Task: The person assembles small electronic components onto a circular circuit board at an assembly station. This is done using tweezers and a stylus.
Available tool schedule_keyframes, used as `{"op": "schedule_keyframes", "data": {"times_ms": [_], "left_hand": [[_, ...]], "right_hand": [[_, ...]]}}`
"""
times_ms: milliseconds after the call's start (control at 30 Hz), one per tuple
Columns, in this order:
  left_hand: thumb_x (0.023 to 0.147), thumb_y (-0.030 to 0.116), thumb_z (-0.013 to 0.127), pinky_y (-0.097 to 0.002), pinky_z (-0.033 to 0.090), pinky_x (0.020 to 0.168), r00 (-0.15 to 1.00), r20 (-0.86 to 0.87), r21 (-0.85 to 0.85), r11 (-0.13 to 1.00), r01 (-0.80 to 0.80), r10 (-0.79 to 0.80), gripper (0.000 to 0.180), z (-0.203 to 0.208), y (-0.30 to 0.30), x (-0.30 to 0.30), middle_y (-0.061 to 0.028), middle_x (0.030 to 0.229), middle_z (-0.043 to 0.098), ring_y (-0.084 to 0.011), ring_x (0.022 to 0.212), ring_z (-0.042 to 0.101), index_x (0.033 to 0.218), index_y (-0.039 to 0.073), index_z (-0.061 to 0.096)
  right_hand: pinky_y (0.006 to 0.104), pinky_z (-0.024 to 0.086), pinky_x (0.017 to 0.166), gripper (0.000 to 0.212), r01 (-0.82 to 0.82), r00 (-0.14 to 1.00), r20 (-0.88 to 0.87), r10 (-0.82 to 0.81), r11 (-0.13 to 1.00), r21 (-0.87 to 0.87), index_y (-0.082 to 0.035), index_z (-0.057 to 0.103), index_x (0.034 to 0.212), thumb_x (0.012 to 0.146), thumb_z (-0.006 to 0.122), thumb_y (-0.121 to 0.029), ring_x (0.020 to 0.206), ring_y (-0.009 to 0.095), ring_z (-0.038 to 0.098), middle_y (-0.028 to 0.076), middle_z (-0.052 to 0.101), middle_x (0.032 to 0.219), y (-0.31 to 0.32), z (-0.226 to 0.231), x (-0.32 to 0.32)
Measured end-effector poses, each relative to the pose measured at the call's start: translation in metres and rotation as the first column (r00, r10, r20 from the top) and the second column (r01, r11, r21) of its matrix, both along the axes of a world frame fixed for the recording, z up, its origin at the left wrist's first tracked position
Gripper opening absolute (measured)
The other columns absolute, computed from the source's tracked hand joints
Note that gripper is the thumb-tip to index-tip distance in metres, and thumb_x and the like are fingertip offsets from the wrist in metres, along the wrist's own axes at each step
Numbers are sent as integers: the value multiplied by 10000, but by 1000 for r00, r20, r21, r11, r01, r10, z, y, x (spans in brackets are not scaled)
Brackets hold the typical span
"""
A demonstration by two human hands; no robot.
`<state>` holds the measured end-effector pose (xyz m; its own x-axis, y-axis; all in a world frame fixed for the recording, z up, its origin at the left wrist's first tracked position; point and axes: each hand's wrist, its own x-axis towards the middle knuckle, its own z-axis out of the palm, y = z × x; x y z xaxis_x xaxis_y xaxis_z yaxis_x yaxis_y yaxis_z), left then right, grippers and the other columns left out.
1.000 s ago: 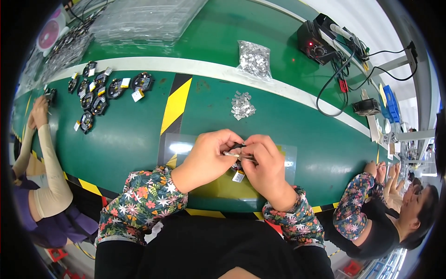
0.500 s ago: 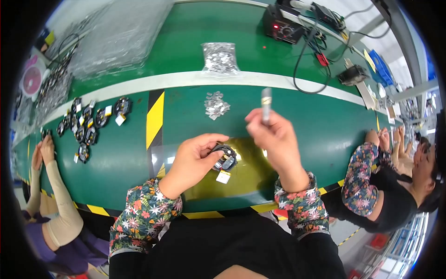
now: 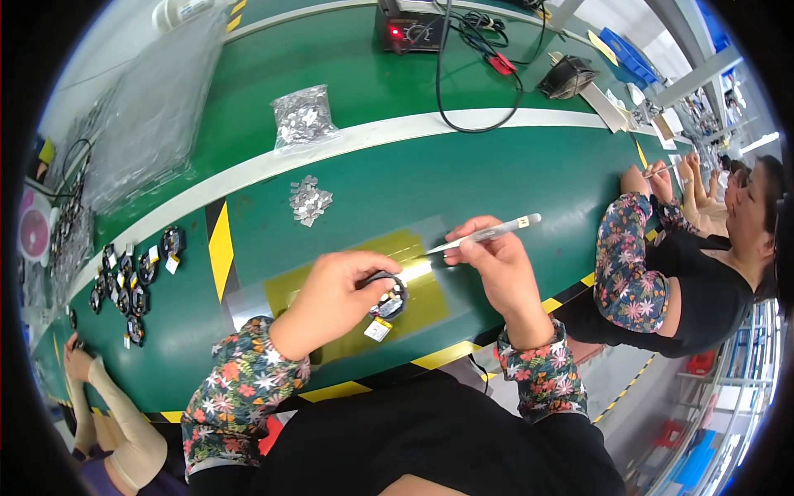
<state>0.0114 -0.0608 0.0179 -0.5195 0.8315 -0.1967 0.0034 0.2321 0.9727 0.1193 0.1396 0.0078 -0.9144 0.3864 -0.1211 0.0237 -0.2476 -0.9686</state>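
Note:
A round black electronic module [image 3: 389,302] with a bare circuit inside is gripped between the thumb and fingers of my left hand [image 3: 335,296]. A small white battery-like block [image 3: 378,330] with a yellow edge hangs from its lower side. My right hand [image 3: 499,266] pinches silver tweezers [image 3: 496,232], their thin tip pointing left toward the module but apart from it. Beneath the hands lies a yellow translucent mat [image 3: 428,306]. Beyond my left hand is a small pile of grey metal pieces [image 3: 310,202].
Several similar black modules [image 3: 132,279] lie at the left. A clear bag of metal pieces [image 3: 303,118] rests on the far ledge. Behind it stands a black powered unit [image 3: 410,30] with a looping black cable [image 3: 441,91]. Co-workers sit to the left [image 3: 120,413] and right [image 3: 686,264].
The view has turned to the right. My right hand has tilted the tweezers from upright to nearly level, tip toward the module. My left hand still holds the module.

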Motion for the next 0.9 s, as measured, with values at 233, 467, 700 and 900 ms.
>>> {"op": "schedule_keyframes", "data": {"times_ms": [233, 467, 700, 900], "left_hand": [[777, -48, 574, -262, 494, 689, 954, -297, 68, 998, -14, 34, 180, -18, 20, 8, -127, 1000, 631, -179, 813, 618, 954, -18, 593], [779, -22, 581, -283, 498, 705, 959, -278, 118, 993, -16, 49, 167, -23, 20, 6, -131, 1084, 618, -213, 845, 629, 945, -14, 582], [781, 2, 570, -343, 503, 770, 952, -298, 162, 986, -28, 76, 142, -25, 20, 5, -142, 1042, 623, -308, 890, 617, 922, -13, 575], [783, -3, 589, -302, 497, 725, 950, -306, 148, 989, -19, 64, 157, -24, 20, 6, -131, 1069, 623, -252, 856, 628, 938, -23, 574]], "right_hand": [[282, 509, 771, 149, 9, 999, 33, -12, 997, 82, 25, 531, 1004, 870, 539, -40, 822, 170, 615, 121, 609, 954, 4, -13, -7], [278, 517, 758, 135, 30, 999, 42, -32, 999, 44, 32, 542, 987, 869, 542, -33, 816, 177, 623, 122, 616, 945, 3, -20, -9], [285, 520, 759, 156, 32, 999, 33, -33, 998, 51, 43, 540, 1008, 867, 536, -23, 828, 193, 627, 133, 613, 958, 2, -17, -10], [300, 521, 759, 207, 44, 994, 97, -47, 999, 28, 31, 530, 1069, 869, 522, -25, 821, 203, 623, 145, 609, 969, 0, -8, -15]]}}
